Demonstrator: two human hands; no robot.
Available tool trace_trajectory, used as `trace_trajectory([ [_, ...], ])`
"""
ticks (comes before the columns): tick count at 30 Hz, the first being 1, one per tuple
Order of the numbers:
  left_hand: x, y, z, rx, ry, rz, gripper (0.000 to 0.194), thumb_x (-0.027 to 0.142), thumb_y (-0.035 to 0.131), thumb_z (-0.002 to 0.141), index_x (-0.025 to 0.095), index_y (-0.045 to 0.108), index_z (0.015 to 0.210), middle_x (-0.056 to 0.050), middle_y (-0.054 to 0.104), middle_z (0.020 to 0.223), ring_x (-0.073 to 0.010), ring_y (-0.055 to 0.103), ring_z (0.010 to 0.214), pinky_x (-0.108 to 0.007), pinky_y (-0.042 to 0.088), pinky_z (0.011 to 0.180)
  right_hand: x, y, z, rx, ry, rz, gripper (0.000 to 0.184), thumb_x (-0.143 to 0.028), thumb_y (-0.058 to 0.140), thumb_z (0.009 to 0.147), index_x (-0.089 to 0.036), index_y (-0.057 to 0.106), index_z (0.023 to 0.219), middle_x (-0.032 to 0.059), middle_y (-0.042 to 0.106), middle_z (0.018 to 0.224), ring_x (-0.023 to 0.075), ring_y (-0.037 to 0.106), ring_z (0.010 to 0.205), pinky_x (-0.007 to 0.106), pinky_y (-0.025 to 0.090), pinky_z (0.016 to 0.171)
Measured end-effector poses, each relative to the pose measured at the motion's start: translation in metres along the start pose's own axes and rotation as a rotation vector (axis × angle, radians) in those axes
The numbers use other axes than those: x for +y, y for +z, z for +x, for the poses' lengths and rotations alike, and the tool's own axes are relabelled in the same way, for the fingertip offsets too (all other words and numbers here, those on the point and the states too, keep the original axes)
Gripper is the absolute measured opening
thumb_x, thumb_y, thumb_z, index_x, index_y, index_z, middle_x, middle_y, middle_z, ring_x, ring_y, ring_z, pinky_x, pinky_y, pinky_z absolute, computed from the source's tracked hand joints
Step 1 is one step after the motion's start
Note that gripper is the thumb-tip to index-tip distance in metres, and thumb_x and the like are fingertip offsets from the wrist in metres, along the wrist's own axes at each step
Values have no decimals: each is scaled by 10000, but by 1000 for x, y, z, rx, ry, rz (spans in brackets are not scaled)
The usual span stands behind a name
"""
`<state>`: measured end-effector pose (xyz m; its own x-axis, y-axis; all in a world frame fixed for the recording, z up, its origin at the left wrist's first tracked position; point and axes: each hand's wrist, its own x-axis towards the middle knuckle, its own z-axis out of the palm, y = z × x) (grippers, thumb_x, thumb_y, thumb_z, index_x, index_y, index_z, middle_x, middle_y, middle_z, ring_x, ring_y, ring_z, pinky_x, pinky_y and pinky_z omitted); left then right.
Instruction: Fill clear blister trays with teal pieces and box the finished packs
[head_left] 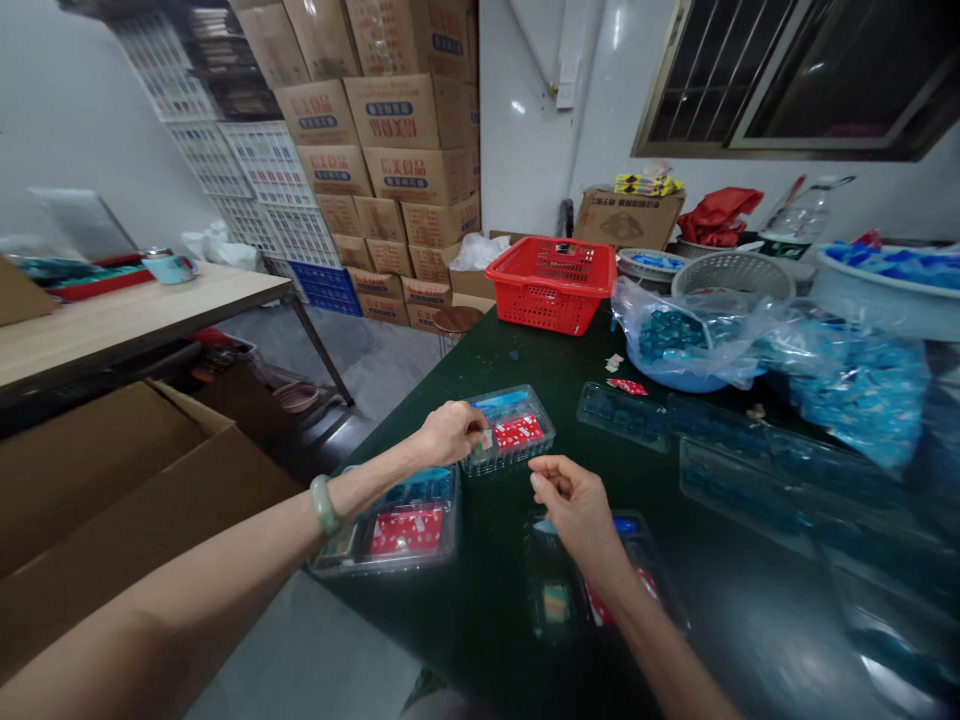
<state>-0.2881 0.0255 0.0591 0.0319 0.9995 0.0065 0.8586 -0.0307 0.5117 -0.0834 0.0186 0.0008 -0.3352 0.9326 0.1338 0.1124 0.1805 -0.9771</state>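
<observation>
Curling above a clear plastic tray [592,570], the right hand [574,510] draws its fingers into a narrow grip; whether anything sits in it, I cannot tell. Another tray [386,525] lies to its left on the dark green surface [480,640]. Just beyond, the left hand [450,435], a jade bangle [324,505] on its wrist, pinches what seems a small coloured piece [484,440] at the edge of a third tray [510,432] holding a red packet [517,432]. Farther off sit a bagged blue bowl [675,350] and a red basket [551,285], before stacked cartons [382,120].
</observation>
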Motion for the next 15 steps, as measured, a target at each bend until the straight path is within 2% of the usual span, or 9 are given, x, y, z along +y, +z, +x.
trace_trajectory([
  [3, 5, -3, -1, -66, -10, 84, 181, 95, 527, 679, 182, 677, 731, -17, 643, 729, -159, 562, 665, -224, 374, 579, 6, -3, -2, -22, -2, -12, 189, -284, 544, 756, -163, 622, 879, 29, 632, 732, 146, 589, 639, 261, 487, 562],
  [8, 7, -9, -3, -125, -36, 150, 162, 143, 534, 715, 207, 683, 728, 8, 640, 695, -145, 568, 662, -206, 396, 603, 12, -7, -4, -51, 3, -9, 195, -288, 533, 768, -166, 621, 892, 32, 635, 750, 153, 592, 656, 292, 504, 609],
  [15, -4, 10, -4, -15, -54, 279, 189, 163, 512, 726, 236, 681, 768, 11, 652, 831, -156, 578, 760, -209, 391, 614, 14, -9, -6, -90, 17, -17, 186, -277, 526, 777, -165, 620, 892, 33, 641, 766, 151, 593, 682, 281, 498, 618],
])
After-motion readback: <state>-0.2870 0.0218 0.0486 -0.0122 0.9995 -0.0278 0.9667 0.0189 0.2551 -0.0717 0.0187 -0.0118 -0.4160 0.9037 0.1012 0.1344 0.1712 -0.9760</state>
